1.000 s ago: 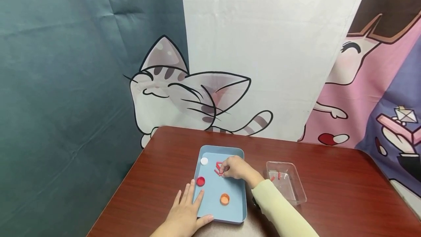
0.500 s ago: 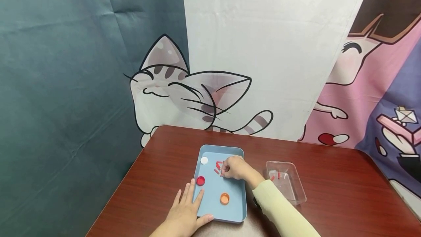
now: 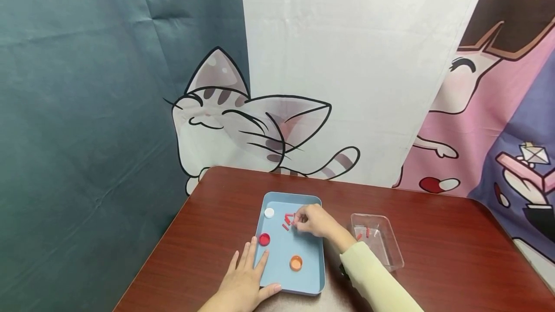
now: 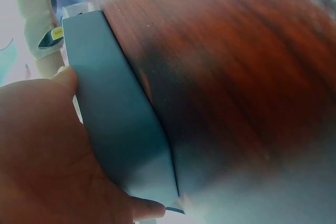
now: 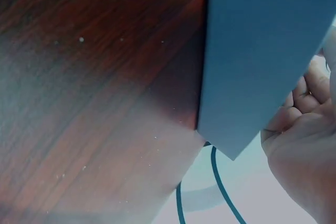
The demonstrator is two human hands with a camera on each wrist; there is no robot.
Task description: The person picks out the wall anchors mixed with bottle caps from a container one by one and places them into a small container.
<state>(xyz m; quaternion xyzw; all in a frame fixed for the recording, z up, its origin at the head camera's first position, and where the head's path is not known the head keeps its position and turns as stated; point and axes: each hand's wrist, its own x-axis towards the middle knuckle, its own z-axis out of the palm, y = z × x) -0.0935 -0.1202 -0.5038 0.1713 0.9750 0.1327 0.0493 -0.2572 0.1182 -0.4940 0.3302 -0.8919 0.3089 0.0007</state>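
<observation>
A light blue tray [image 3: 286, 278] lies on the table in the head view. My left hand [image 3: 243, 276] rests with spread, straight fingers along its left and near edges; the left wrist view shows thumb and fingers against the tray's side wall [image 4: 115, 103]. Over the tray's far right part, my right hand [image 3: 315, 220] pinches a small red stick [image 3: 292, 223] between thumb and fingertips. Several more red sticks [image 3: 287, 220] lie just left of those fingertips. In the right wrist view the tray wall [image 5: 262, 51] hides part of the curled fingers [image 5: 307, 95].
Inside the tray are a white cap [image 3: 269, 213], a red cap [image 3: 264, 239] and an orange cap [image 3: 296, 263]. A clear plastic box [image 3: 383, 249] with red sticks in it stands to the right on the brown table [image 3: 451, 249]. A printed curtain [image 3: 368, 61] hangs behind.
My right hand has drawn slightly right and up from the red sticks, with one stick at its fingertips. The left hand and the tray have stayed in place.
</observation>
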